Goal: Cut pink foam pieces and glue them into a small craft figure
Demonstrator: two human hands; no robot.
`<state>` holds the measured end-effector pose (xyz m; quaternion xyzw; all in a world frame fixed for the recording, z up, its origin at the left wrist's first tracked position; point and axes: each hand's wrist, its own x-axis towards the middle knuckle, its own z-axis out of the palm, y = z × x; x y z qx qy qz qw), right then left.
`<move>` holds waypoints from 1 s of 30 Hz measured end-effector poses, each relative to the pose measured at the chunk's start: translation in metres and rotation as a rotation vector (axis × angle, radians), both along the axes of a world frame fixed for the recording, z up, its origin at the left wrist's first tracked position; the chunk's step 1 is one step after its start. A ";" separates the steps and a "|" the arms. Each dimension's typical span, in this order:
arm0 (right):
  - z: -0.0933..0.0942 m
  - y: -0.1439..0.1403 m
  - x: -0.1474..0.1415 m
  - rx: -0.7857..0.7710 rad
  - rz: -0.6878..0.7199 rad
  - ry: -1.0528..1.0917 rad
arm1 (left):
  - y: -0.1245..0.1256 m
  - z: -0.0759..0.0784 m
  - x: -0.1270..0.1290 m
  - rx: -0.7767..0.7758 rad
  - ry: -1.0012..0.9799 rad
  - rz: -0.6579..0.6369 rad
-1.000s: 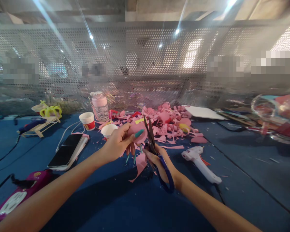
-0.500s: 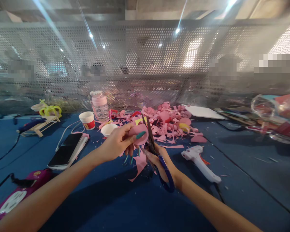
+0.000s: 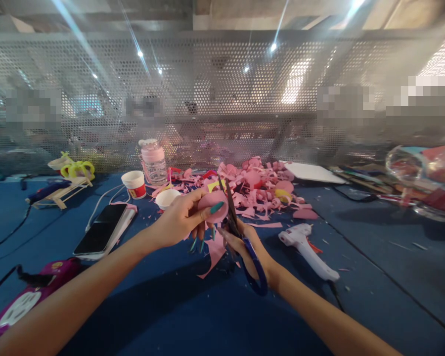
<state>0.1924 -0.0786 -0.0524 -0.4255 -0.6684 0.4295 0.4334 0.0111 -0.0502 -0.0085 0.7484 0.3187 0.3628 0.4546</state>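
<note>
Head view, left hand [image 3: 178,223] pinching pink paper [image 3: 212,206], right hand [image 3: 244,247] gripping scissors [image 3: 241,237]

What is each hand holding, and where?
Left hand pinches the pink paper piece by its left edge; right hand grips the scissors through the blue handles.

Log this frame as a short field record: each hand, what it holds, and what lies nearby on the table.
left hand: left hand pinches a pink paper piece
right hand: right hand grips blue-handled scissors, blades at the paper's edge
behind hands: pile of pink scraps
right of hands: white glue gun
left of hands: phone, two paper cups, bottle
surface: blue table
</note>
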 end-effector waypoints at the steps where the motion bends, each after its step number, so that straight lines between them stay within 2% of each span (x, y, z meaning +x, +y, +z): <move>1: 0.000 0.000 0.000 0.010 0.003 -0.005 | 0.000 0.000 0.000 0.000 0.001 0.001; 30: -0.002 0.000 0.001 -0.019 0.014 -0.026 | 0.000 0.000 -0.001 -0.021 0.019 -0.001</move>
